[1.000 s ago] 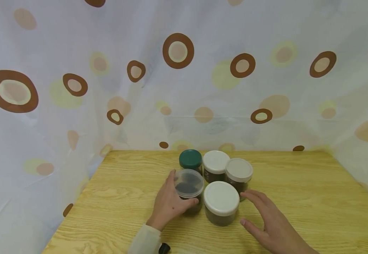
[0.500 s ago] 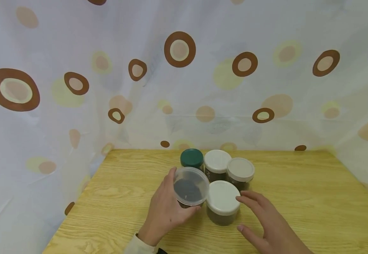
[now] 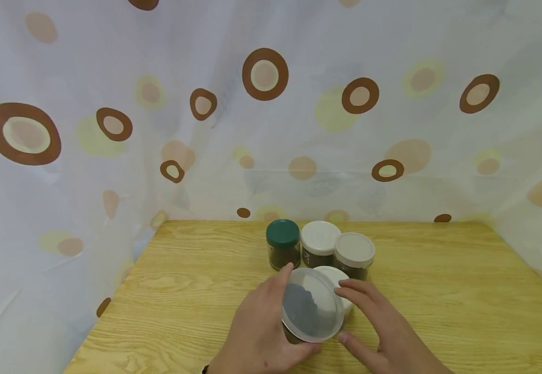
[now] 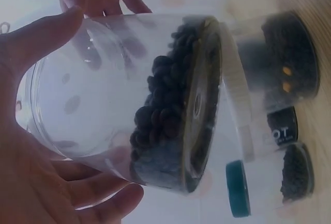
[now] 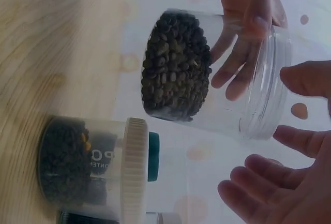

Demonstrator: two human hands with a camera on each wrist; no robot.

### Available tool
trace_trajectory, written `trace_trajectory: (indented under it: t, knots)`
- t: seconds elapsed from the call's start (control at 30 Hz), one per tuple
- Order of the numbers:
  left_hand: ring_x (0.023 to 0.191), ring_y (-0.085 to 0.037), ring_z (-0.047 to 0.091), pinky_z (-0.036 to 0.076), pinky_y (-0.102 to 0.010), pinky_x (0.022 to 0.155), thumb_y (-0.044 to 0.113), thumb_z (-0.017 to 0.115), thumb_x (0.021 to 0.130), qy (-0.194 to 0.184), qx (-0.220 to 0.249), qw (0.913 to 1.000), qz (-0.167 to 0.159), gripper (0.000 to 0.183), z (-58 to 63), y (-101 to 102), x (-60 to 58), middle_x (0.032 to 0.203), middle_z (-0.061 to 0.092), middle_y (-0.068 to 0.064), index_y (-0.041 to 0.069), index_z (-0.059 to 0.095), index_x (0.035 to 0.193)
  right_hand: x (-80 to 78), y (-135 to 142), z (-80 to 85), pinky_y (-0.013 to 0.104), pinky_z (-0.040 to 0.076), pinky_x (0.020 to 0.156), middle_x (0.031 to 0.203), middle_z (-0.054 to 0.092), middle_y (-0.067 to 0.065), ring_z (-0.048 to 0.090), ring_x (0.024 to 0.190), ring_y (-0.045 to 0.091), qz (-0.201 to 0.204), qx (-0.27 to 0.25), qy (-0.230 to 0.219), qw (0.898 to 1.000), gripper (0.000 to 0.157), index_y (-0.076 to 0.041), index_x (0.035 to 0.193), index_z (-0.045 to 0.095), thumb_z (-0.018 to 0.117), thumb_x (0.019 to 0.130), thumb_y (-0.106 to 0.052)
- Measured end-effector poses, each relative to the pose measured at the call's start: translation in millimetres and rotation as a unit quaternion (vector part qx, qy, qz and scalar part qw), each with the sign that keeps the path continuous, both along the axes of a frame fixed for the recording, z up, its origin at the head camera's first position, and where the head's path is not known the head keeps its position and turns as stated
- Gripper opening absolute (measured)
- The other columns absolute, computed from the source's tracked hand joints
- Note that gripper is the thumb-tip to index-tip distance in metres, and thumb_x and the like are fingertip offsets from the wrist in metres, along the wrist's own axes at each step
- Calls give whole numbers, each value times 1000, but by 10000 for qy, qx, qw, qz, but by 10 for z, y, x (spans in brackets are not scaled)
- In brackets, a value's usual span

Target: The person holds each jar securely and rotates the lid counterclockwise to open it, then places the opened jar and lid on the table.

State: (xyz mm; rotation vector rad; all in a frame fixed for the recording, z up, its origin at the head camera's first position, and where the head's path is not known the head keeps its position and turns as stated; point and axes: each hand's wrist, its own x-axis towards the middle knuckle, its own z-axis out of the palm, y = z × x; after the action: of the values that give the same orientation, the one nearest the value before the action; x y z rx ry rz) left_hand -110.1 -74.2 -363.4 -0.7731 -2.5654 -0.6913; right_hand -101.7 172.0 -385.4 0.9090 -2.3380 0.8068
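Note:
My left hand (image 3: 257, 324) holds a clear plastic jar (image 5: 178, 74) with a translucent lid (image 3: 315, 306), raised off the table and tilted. Dark bean-like pieces lie heaped at its bottom, seen in both wrist views. The left thumb and fingers curl round the jar near the lid. My right hand (image 3: 383, 327) is at the lid's right side, its thumb and index finger (image 5: 297, 138) spread at the rim; whether they touch it I cannot tell. Behind the held jar, partly hidden, a white-lidded jar (image 3: 334, 275) stands on the table, also with dark contents.
Behind stand a green-lidded jar (image 3: 283, 244), a white-lidded jar (image 3: 320, 239) with dark lettering, and another white-lidded jar (image 3: 354, 250), close together. The wooden table (image 3: 196, 280) ends at a hanging patterned sheet (image 3: 299, 130) at back and sides.
The left hand has lifted the translucent-lidded jar from beside the green-lidded one and brought it right and nearer, in front of the white-lidded jar. The right hand has shifted slightly left.

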Motion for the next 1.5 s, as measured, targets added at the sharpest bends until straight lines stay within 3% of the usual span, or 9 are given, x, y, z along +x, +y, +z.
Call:
trace_trajectory:
  t: [0.3, 0.5, 0.6, 0.8, 0.93, 1.13, 1.33, 1.5]
  knots:
    - [116, -13, 63, 56, -37, 90, 58, 86, 65, -265, -201, 9990, -311, 117, 31, 91, 46, 133, 61, 0, 18, 24, 155, -2, -11, -21, 26, 52, 91, 149, 42, 7, 40, 137, 3, 504, 96, -240, 9984, 81, -12, 143, 48, 86, 74, -32]
    - [115, -16, 64, 57, -36, 89, 66, 79, 68, 210, -567, 9977, -300, 114, 8, 125, 65, 135, 60, -3, 12, 27, 154, 2, -30, -4, 27, 52, 93, 152, 41, 6, 37, 140, 0, 544, 33, -435, 9976, 86, -13, 144, 47, 87, 72, -40]
    - [117, -16, 63, 56, -37, 91, 66, 80, 68, 273, -502, 9979, -307, 117, 3, 134, 69, 135, 60, -4, 12, 25, 156, -1, -31, 10, 24, 50, 96, 153, 41, 6, 35, 141, -1, 594, -103, -502, 9969, 87, -13, 144, 47, 88, 71, -37]
    - [127, -16, 56, 52, -39, 100, 63, 81, 69, -316, 49, 9979, -561, 120, -10, 127, 41, 141, 55, -2, 19, 15, 159, 6, -18, 27, 23, 55, 83, 152, 40, 5, 35, 137, -5, 826, -705, -920, 9898, 86, -10, 144, 47, 90, 70, -20]
    - [129, -16, 53, 52, -40, 100, 64, 81, 69, -707, 353, 9941, -748, 119, -29, 99, -1, 145, 50, 0, 24, 14, 159, 22, -11, 51, 25, 57, 79, 151, 40, 2, 36, 135, -6, 763, -957, -1150, 9858, 86, -11, 144, 47, 90, 69, -16]
    - [133, -18, 51, 51, -44, 102, 64, 79, 71, -840, 283, 9920, -899, 119, -75, 67, -71, 150, 45, 1, 24, 10, 160, 31, 31, 44, 24, 57, 78, 154, 36, -2, 34, 135, -9, 752, -1289, -1537, 9768, 85, -13, 146, 44, 85, 72, -5]
    - [134, -16, 48, 50, -45, 104, 62, 80, 72, -1312, 379, 9856, -998, 117, -110, 75, -112, 154, 39, 7, 30, 8, 159, 25, 61, 33, 25, 57, 80, 155, 33, 0, 31, 135, -12, 750, -1276, -1901, 9706, 81, -17, 148, 41, 81, 79, -5]
    - [129, -13, 50, 50, -42, 103, 61, 81, 70, -1341, 424, 9859, -912, 113, -138, 98, -115, 147, 45, 9, 33, 16, 157, 18, 71, 57, 25, 56, 81, 153, 36, 1, 32, 134, -11, 708, -1005, -1885, 9743, 79, -20, 148, 39, 80, 81, -9]
